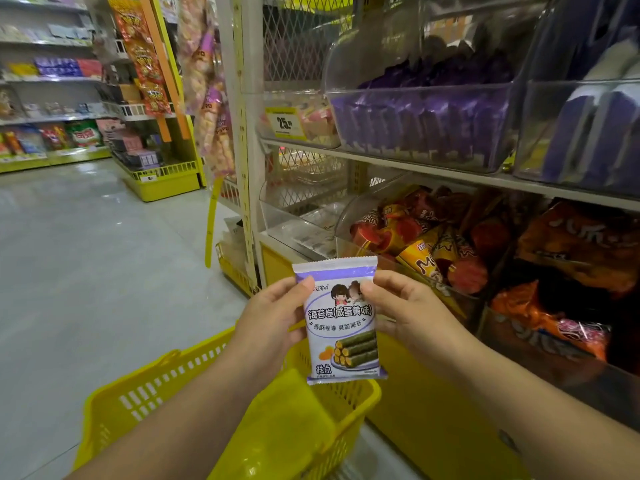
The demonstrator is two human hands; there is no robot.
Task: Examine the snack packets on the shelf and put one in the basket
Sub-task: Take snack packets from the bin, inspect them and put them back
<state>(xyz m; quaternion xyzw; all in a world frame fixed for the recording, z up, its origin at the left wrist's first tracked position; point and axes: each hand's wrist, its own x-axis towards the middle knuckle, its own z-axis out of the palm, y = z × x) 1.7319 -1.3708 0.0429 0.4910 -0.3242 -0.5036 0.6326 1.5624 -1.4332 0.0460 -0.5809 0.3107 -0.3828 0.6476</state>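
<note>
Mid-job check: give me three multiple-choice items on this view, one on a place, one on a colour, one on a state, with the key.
1. Where is the bin of purple packets?
A) upper shelf
B) lower shelf
C) floor

2. What colour is the basket?
A) red
B) yellow
C) blue

3. How is the snack packet held?
A) one hand
B) both hands
C) neither hand

Key:
1 A: it sits on the shelf above the orange packets.
2 B: its rim and slotted walls are yellow.
3 B: the left hand and right hand each pinch an upper side.
</note>
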